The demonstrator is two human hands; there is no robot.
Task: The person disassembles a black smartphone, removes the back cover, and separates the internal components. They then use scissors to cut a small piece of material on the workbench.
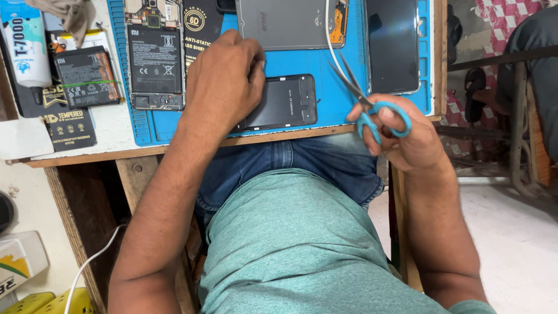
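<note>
His left hand (224,81) presses the black phone back (285,100); right hand (401,131) grips blue scissors (366,107), whose open blades could nick the white cable (334,49).

Worn wooden workbench (87,158) w/ plank legs, white-painted top, blue rubber mat (343,110) over most of it. Pale speckled concrete floor (511,232) at right, evenly lit. Rusty metal-frame chair (523,116) nearby, red-and-white patterned cloth (500,23) behind. White cable (87,267) hangs lower left.
</note>
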